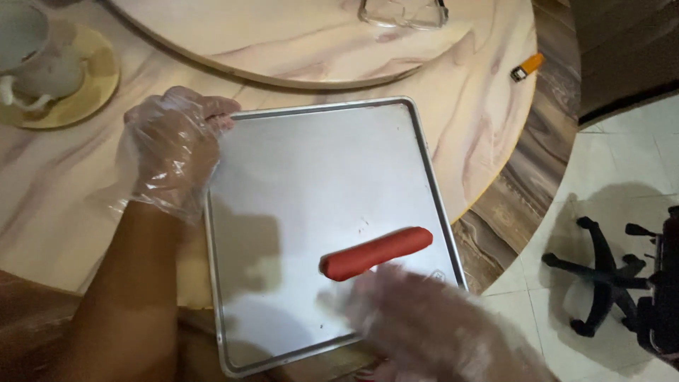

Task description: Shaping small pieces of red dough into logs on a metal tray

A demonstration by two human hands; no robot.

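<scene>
A red sausage (376, 253) lies on the metal tray (297, 177), toward its near right corner. The gloved left hand (173, 148) clamps its grip on the tray's far left edge. The gloved right hand (431, 329), blurred, hovers just beside the sausage; whether its grip is apart or together cannot be told. The tray rests on the marble counter (488, 120).

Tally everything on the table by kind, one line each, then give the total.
Tray: 1
Sausage: 1
Cup: 1
Saucer: 1
Lighter: 1
Clear container: 1
Total: 6
</scene>
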